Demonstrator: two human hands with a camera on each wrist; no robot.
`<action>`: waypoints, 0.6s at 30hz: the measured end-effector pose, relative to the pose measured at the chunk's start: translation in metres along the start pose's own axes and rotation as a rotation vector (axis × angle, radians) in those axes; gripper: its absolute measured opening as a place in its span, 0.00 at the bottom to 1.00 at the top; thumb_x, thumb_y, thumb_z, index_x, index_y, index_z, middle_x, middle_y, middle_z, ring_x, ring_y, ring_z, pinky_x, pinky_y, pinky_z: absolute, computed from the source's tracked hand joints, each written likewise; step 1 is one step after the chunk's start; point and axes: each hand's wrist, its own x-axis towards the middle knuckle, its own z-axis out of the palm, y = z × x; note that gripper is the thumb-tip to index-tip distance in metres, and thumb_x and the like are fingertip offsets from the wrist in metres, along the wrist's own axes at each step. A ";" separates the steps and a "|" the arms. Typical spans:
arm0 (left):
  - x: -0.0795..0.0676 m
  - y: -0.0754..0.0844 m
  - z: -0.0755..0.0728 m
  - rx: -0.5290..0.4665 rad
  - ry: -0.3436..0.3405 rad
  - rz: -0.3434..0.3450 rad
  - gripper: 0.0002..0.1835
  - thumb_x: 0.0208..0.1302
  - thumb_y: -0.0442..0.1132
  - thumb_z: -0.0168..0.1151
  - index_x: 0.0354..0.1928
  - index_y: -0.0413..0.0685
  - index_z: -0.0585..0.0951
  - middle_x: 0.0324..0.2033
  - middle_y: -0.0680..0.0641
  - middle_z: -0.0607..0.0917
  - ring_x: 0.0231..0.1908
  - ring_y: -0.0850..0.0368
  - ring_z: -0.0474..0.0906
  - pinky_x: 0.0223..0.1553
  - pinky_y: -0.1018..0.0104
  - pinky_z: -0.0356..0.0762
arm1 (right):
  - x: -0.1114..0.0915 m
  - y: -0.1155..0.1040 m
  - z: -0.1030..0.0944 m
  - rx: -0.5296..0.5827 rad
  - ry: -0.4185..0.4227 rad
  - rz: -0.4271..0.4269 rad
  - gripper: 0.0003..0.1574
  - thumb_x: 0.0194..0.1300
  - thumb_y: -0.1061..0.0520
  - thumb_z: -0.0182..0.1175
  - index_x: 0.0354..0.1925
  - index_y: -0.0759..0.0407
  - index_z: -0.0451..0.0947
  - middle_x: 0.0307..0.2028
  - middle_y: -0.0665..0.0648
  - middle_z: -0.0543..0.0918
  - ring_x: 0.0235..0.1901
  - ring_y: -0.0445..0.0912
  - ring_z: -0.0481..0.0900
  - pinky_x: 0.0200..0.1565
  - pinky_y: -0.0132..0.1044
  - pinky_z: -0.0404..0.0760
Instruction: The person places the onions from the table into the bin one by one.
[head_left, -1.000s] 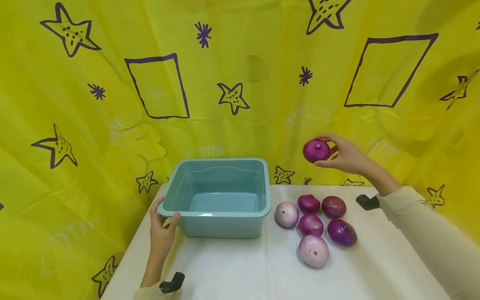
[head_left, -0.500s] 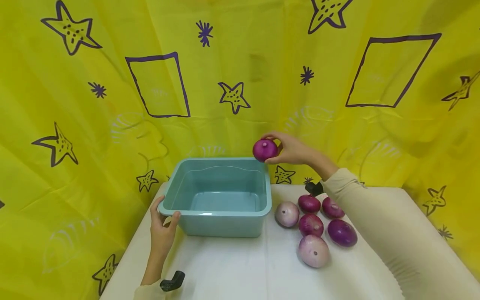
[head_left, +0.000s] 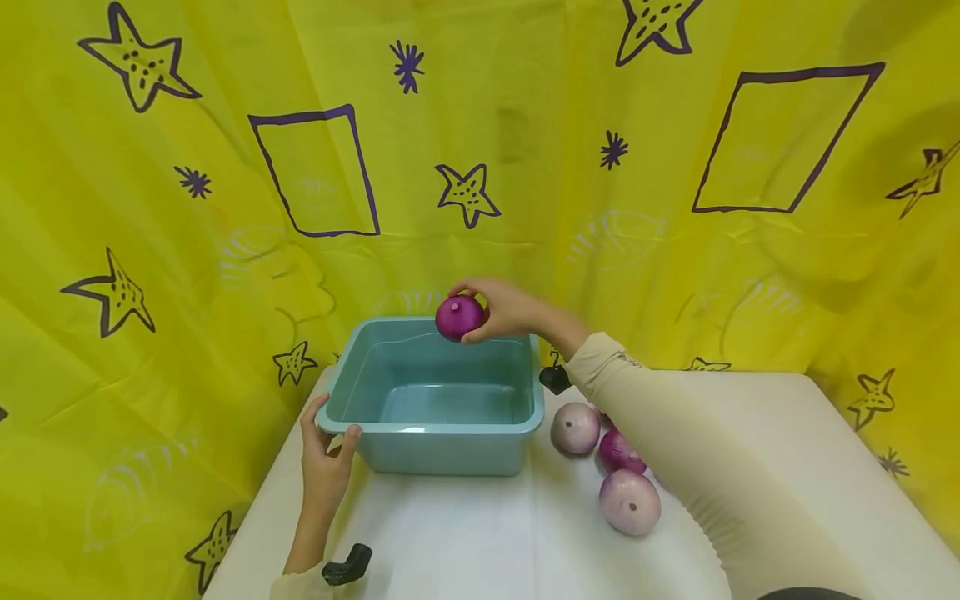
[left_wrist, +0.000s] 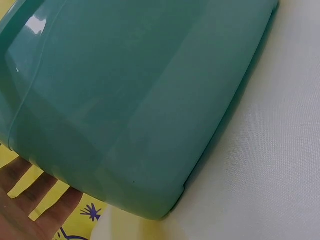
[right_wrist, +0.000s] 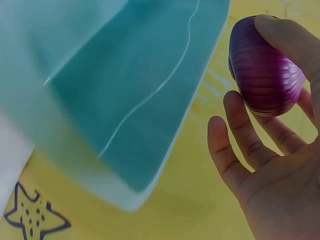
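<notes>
Yellow cloth, printed with purple stars, forms a curtain point(head_left: 525, 267) behind the white table point(head_left: 450, 533). Near the table's left edge, the left hand point(head_left: 326, 471) grips the near left corner of a blue-green bin point(head_left: 442, 454), its thumb over the front rim and its fingers round the side. The bin stands toward the table's far left corner; neither it nor that hand has shifted over the last second.

What has changed is the purple onion point(head_left: 459, 318). A second ago it was held well right of the bin; now, seen from the head, it overlaps the bin's far rim and opening, held up and not set down. I judge the sideways carry mostly done, with the letting go yet to come. Its exact height above the rim I cannot tell.

Thumb and fingers of the right hand point(head_left: 513, 308) pinch that onion; the right wrist view shows two fingers standing free of it.

Farther right on the table, past the bin's right wall, lie two pale onions point(head_left: 630, 502) and a darker onion point(head_left: 619, 452). The sleeve point(head_left: 705, 442) now crosses the others there, hiding most of them.
</notes>
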 end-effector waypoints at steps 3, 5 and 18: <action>0.000 0.001 0.001 0.007 0.002 -0.008 0.38 0.72 0.32 0.60 0.78 0.54 0.54 0.72 0.38 0.66 0.66 0.35 0.68 0.48 0.81 0.73 | 0.006 -0.005 0.007 0.011 -0.012 -0.004 0.45 0.52 0.54 0.80 0.66 0.56 0.73 0.58 0.60 0.79 0.59 0.54 0.75 0.56 0.43 0.81; -0.001 0.001 0.001 0.012 0.005 -0.014 0.38 0.72 0.33 0.60 0.78 0.54 0.54 0.72 0.38 0.66 0.66 0.35 0.68 0.48 0.81 0.73 | 0.009 -0.008 0.011 0.011 -0.017 -0.012 0.44 0.52 0.54 0.80 0.65 0.56 0.73 0.58 0.60 0.79 0.59 0.54 0.75 0.56 0.44 0.81; 0.000 0.001 0.001 0.021 0.010 -0.004 0.38 0.72 0.34 0.60 0.78 0.55 0.55 0.73 0.39 0.66 0.67 0.33 0.67 0.50 0.82 0.72 | 0.013 -0.006 0.021 0.003 -0.043 -0.003 0.43 0.54 0.56 0.79 0.66 0.56 0.72 0.60 0.60 0.78 0.60 0.54 0.74 0.58 0.45 0.79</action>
